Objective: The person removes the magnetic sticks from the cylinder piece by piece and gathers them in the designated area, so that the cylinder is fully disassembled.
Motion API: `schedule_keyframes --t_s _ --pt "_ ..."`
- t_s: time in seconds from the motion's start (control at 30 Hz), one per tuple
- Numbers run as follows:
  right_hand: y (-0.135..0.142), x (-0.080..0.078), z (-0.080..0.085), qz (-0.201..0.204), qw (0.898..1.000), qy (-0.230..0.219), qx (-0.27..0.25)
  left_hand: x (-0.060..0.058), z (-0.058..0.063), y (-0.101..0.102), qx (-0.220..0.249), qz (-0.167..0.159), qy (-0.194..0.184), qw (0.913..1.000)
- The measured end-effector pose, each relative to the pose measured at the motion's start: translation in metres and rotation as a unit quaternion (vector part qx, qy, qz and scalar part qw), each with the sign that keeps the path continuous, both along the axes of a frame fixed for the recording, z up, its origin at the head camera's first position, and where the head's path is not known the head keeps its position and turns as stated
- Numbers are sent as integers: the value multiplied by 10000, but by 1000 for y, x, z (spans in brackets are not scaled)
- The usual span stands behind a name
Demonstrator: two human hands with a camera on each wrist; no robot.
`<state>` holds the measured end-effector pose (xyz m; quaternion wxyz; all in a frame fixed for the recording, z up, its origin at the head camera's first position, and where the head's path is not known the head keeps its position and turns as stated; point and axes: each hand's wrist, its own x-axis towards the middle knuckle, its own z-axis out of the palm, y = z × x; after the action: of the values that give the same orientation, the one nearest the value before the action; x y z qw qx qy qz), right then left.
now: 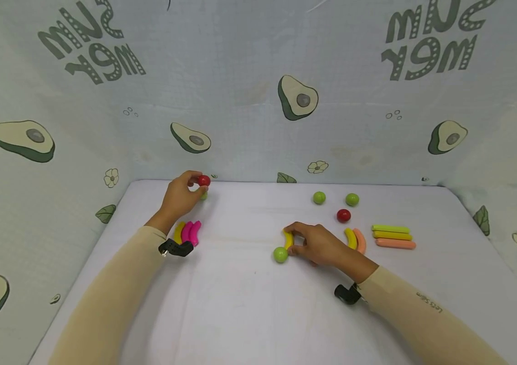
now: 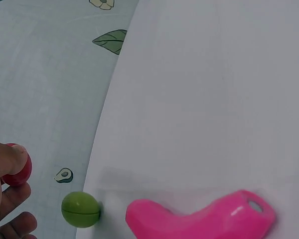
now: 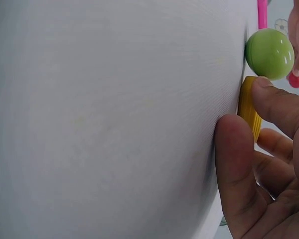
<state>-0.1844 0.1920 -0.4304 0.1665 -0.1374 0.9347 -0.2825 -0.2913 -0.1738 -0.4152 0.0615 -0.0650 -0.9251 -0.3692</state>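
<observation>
Near the back left of the table, my left hand (image 1: 180,195) pinches a red ball (image 1: 204,180) between thumb and fingers. A green ball (image 2: 80,209) sits at the table's edge beside that hand in the left wrist view; the thumb partly covers it in the head view. My right hand (image 1: 320,246) holds a yellow curved stick (image 1: 289,240) at the middle of the table, thumb and fingers at its two ends. Touching or very near the stick's front end is another green ball (image 1: 280,254). In the right wrist view the yellow stick (image 3: 248,102) lies against the white surface.
By my left wrist lie pink curved sticks (image 1: 194,233) and a yellow one (image 1: 178,232). Right of my right hand are two curved sticks (image 1: 361,241) and several straight sticks (image 1: 395,244). Behind them stand a red ball (image 1: 343,215) and two green balls (image 1: 319,197).
</observation>
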Motion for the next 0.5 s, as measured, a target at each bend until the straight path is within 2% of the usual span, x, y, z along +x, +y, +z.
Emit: schedule_keyframes --t_s 0.23,0.5 --pt "0 0 0 3 10000 27 24 -1 -6 -15 69 276 -65 9996" --pt "0 1 0 5 10000 25 30 -3 -21 -32 47 524 -167 9985"
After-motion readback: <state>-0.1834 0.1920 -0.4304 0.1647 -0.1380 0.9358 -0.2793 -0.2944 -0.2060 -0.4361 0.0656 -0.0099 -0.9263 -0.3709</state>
